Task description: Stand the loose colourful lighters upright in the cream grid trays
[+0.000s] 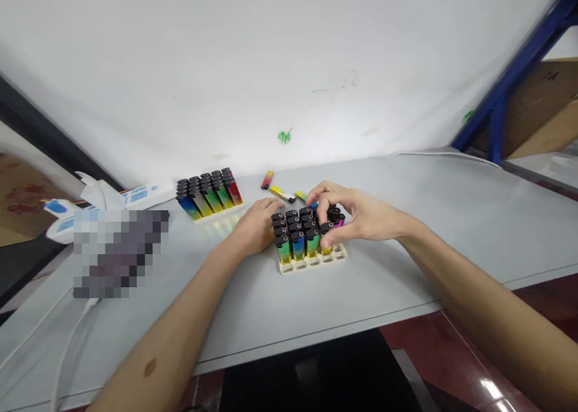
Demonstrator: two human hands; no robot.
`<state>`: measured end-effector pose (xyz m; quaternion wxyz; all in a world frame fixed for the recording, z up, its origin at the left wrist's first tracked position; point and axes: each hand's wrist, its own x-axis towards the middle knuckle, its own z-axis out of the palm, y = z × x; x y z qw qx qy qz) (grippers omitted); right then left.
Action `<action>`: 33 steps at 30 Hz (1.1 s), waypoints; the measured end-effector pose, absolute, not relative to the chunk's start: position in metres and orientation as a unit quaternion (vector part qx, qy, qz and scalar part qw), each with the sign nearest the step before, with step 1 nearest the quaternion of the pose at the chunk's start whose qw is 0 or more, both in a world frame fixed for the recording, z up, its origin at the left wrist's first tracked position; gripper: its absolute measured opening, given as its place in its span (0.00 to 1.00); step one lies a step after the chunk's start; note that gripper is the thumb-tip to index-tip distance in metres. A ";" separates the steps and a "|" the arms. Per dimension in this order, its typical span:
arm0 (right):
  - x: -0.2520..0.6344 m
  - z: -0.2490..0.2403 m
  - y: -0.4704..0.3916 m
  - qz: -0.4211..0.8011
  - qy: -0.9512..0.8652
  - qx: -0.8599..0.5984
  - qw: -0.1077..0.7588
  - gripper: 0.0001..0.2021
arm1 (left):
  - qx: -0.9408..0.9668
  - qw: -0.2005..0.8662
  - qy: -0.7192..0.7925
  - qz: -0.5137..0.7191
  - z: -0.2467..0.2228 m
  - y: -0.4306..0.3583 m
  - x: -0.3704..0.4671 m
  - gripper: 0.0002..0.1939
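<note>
A white plastic tray (301, 267) with round-cornered slots holds several rows of upright lighters with black tops and green, blue and yellow bodies. My right hand (350, 212) is closed, its thumb and fingers around a yellow lighter (327, 247) at the right end of the front filled row. This lighter stands upright, its lower end at the tray. At the tray's left side lies my left hand (258, 224), fingers bent round the back left corner; lighters hide part of them. The nearest row of slots and some at the right hold nothing.
A second tray full of lighters (212, 198) stands at the back left. Loose lighters lie near the wall: a red one (268, 179) and a yellow one (282, 194). Further left are a power strip (144, 194), white cables and a blurred-out dark object (120, 255).
</note>
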<state>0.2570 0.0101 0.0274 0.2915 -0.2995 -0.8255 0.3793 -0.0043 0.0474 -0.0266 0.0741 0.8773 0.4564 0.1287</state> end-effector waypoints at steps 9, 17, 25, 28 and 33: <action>0.257 0.026 0.011 0.363 -0.828 -0.300 0.304 0.16 | 0.878 0.067 0.458 0.122 -0.028 0.048 -0.004 0.26; 0.257 0.025 0.011 0.361 -0.827 -0.294 0.316 0.18 | 0.876 0.069 0.459 0.127 -0.027 0.047 -0.003 0.27; 0.258 0.008 0.030 0.349 -0.722 -0.425 0.419 0.18 | 0.877 0.073 0.456 0.134 -0.025 0.046 -0.002 0.26; 0.260 -0.010 0.045 0.222 -0.749 -0.483 0.395 0.15 | 0.878 0.076 0.454 0.133 -0.025 0.046 -0.002 0.26; 0.260 -0.025 0.058 0.120 -0.849 -0.459 0.233 0.17 | 0.882 0.070 0.444 0.143 -0.028 0.048 -0.005 0.27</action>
